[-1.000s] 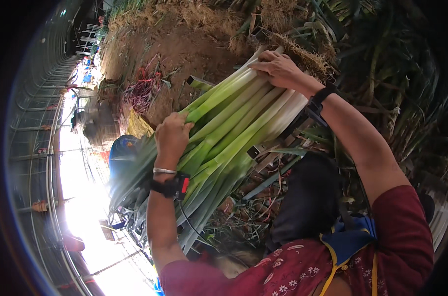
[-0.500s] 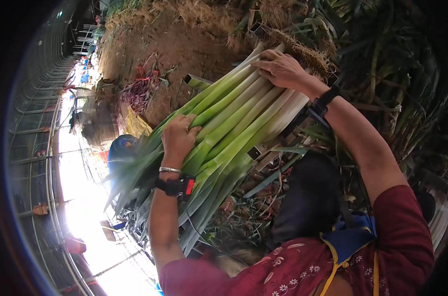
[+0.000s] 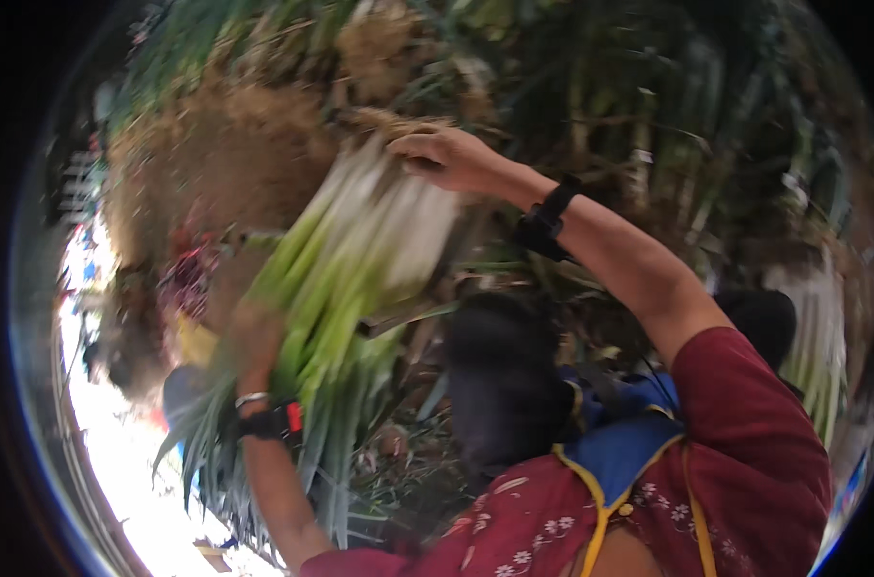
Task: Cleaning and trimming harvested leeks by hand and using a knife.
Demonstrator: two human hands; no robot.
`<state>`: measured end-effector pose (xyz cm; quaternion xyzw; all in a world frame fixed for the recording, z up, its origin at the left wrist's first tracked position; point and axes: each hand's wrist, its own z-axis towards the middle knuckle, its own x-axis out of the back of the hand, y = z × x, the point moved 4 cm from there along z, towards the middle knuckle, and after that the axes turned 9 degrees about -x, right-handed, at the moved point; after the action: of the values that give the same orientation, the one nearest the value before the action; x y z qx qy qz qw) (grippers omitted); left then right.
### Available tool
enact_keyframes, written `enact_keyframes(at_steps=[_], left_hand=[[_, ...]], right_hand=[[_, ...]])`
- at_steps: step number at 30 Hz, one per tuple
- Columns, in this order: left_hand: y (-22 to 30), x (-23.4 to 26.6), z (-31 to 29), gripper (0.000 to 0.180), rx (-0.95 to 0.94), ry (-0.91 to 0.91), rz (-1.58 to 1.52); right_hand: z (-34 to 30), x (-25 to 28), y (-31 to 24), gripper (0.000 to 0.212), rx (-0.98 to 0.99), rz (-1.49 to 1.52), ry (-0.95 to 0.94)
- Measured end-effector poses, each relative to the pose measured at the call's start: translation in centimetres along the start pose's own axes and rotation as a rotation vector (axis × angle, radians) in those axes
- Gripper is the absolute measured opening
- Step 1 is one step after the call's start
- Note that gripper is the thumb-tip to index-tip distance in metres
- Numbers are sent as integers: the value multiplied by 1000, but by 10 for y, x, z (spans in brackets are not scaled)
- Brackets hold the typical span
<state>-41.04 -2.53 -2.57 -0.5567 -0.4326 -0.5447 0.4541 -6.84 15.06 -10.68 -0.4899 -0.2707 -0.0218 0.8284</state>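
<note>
A thick bundle of leeks (image 3: 336, 255) lies slantwise in front of me, white root ends at the top and green leaves spreading toward the lower left. My right hand (image 3: 447, 159) is at the root end, its fingers close together and bent over the white stalks. Along the left side of the green part is my left hand (image 3: 254, 332), beside or against the leaves. Motion smears its fingers, so its grip cannot be made out. Both wrists carry dark straps.
Brown soil (image 3: 225, 144) stretches beyond the leeks. More leek plants (image 3: 639, 125) are heaped at the upper right. A purple-red tangle (image 3: 187, 284) and a yellow piece (image 3: 197, 341) lie at the left. My dark-clothed leg (image 3: 499, 385) is close to the bundle. White stalks (image 3: 812, 337) lie far right.
My view has swung, so the bundle and both hands appear farther left. The right hand now sits closer to the root ends. The left hand, earlier closed around green stalks, is blurred.
</note>
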Motion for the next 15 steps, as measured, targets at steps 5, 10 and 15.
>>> enact_keyframes(at_steps=[5,10,15], left_hand=[[-6,13,2,39,6,-58,-99],[3,24,17,31,-54,-83,-73],[49,48,41,49,71,-303,238]], right_hand=[[-107,91,58,26,-350,29,222],[-243,158,142,32,-893,-378,300],[-347,201,180,48,-1239,-609,602]])
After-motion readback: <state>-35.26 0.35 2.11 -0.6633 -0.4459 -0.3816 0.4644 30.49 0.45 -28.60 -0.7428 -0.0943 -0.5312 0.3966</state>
